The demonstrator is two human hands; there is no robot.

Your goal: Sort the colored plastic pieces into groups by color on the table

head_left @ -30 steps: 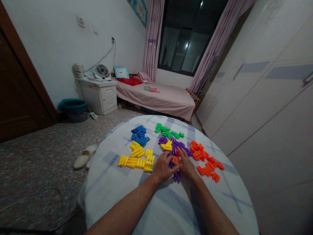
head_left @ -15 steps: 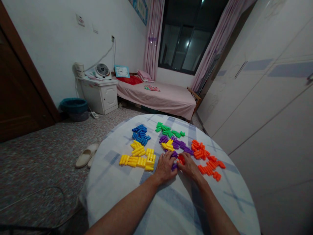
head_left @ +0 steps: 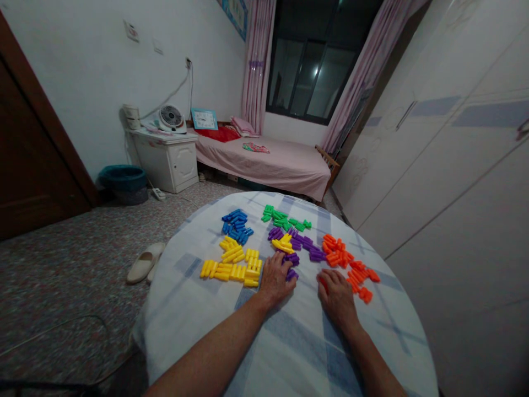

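A round table with a white and blue checked cloth (head_left: 194, 314) fills the lower view. Plastic tube-shaped blocks lie on it in colour groups: blue (head_left: 235, 226), green (head_left: 283, 219), yellow (head_left: 231, 268), purple (head_left: 303, 245) and orange (head_left: 345, 259). My left hand (head_left: 276, 280) rests flat on the cloth, its fingertips touching a few purple blocks (head_left: 291, 274). My right hand (head_left: 336, 298) lies further right, just short of the orange group. An orange block (head_left: 322, 282) shows under its fingertips, mostly hidden.
The table's rim curves round beyond the blocks. White slippers (head_left: 144, 263) lie on the speckled floor to the left. Further off are a pink bed (head_left: 268, 165), a white bedside cabinet (head_left: 165, 164) with a fan, a teal bin (head_left: 123, 183), and white wardrobe doors (head_left: 446, 165) on the right.
My hands have moved apart. The right hand has slid rightward with the orange block under its fingers. The left hand has drawn back slightly, leaving purple blocks at its fingertips.
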